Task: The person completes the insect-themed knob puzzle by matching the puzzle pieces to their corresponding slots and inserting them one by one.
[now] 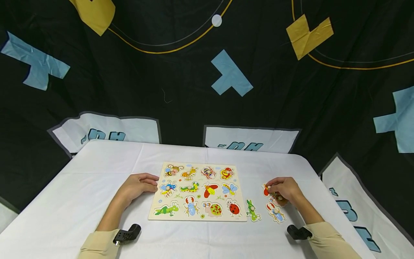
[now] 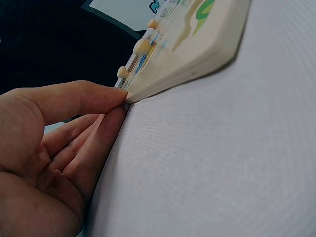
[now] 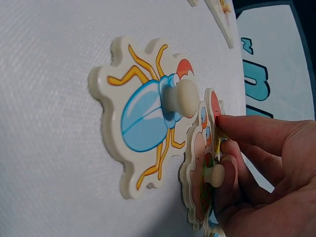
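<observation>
A wooden insect puzzle board [image 1: 198, 216] lies flat on the table, printed with bugs; small knobs stand on it in the left wrist view. At its left edge is my left hand [image 1: 137, 187], fingers fairly straight, with fingertips touching the board edge [image 2: 197, 74]. My right hand [image 1: 286, 189] is over the loose pieces to the right. Thumb and fingers pinch a red and yellow bug piece [image 3: 215, 104], its knob hidden by the fingers. Close beside them lies a snail piece [image 3: 197, 163] with a round knob. A blue beetle piece [image 3: 143, 118] lies nearer me.
A green grasshopper piece [image 1: 253, 211] lies just off the board's right edge. White cloth covers the table [image 1: 194, 241]. Behind the table hangs a black curtain [image 1: 181, 90] with blue and yellow shapes.
</observation>
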Demonstrator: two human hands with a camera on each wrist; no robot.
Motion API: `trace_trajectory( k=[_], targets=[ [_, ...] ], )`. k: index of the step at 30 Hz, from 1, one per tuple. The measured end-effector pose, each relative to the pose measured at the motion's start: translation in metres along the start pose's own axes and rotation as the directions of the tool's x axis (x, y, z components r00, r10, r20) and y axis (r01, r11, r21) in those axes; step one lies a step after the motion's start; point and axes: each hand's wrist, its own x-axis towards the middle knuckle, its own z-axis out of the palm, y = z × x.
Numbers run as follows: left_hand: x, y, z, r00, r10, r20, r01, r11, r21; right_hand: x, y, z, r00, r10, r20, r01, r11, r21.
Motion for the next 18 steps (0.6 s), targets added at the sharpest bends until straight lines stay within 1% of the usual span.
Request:
trace_trajectory(
  k=[11, 18],
  targets=[
    [0.0002, -0.0003, 0.0002, 1.0, -0.001, -0.001, 0.001, 1.0, 0.001, 0.0003, -0.0013, -0.0001, 1.0, 0.012, -0.009, -0.012, 1.0, -0.01],
    [-0.0004, 0.0008, 0.0, 1.0, -0.004, -0.003, 0.004, 1.0, 0.001, 0.0012, -0.0037, -0.0007, 1.0, -0.015, -0.004, 0.015, 1.0, 0.007]
  ],
)
